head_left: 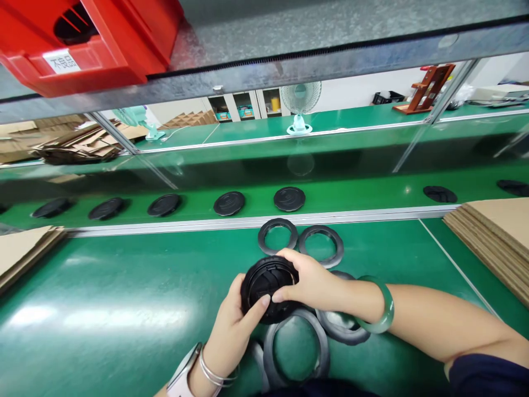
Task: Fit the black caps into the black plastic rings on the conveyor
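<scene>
Between my two hands, above the green tabletop, is a round black plastic cap (268,275) with its recessed, ribbed side facing me. My left hand (231,320) grips its left edge, the thumb laid over the recess. At the right edge, my right hand (306,281) curls round the rim and its thumb presses inside, close to the left thumb. The fingers under the cap are hidden. Below the hands lies a grey-black ring (270,353), partly overlapping others. Two more rings, a left one (262,237) and a right one (336,251), lie just beyond the cap.
Several black discs (289,199) sit on the green conveyor belt (355,190) behind a metal rail (198,225). Cardboard stacks stand left (25,248) and right (491,248). Overhead runs a metal shelf (330,33) bearing a red bin (124,49). A fan (300,99) stands farther back.
</scene>
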{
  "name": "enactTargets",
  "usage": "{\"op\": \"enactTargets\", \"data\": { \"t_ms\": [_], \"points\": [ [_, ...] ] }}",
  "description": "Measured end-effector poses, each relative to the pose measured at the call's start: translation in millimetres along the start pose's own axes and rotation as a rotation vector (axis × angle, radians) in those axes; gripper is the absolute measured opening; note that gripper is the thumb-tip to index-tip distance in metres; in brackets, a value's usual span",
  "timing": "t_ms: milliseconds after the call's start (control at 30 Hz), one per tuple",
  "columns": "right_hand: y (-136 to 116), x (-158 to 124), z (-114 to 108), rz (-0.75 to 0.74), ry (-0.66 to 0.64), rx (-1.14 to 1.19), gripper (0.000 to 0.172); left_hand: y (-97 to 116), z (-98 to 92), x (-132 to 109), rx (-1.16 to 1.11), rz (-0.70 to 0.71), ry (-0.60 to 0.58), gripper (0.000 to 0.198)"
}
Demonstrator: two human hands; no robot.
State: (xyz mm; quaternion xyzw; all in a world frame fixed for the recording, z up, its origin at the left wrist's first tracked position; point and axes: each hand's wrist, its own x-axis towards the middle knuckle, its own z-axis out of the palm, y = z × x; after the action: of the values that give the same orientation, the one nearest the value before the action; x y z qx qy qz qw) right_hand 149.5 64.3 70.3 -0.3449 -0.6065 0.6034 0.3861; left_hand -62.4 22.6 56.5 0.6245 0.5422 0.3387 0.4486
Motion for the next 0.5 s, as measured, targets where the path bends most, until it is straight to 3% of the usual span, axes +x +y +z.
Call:
{"op": "enactTargets", "data": {
  "t_ms": [200, 300, 367, 400, 500],
  "points": [
    [9.3, -1.1, 11.5, -0.003, 0.097, -0.053, 0.051, 3.7, 7.8, -7.6, 0.079, -0.009, 0.027, 0.031],
    [2.0, 2.8, 5.3, -0.026, 0.072, -0.081, 0.049, 8.3, 5.2, -7.6, 0.107, 0.039, 0.004, 0.033],
    [-3.6, 12.1, -14.1, -0.110, 0.093, -0.121, 0.049, 11.3, -5.2, 0.4, 0.072, 0.097, -0.045, 0.041],
    [-5.0, 18.6, -29.2, -0.178, 0.168, -0.171, 0.048, 11.6, -13.1, 7.8, 0.075, 0.127, -0.062, 0.046],
    [-1.0, 39.8, -89.9, -0.337, 0.566, -0.595, 0.037, 2.3, -40.9, 44.3, 0.342, 0.261, -0.047, 0.050]
  ]
}}
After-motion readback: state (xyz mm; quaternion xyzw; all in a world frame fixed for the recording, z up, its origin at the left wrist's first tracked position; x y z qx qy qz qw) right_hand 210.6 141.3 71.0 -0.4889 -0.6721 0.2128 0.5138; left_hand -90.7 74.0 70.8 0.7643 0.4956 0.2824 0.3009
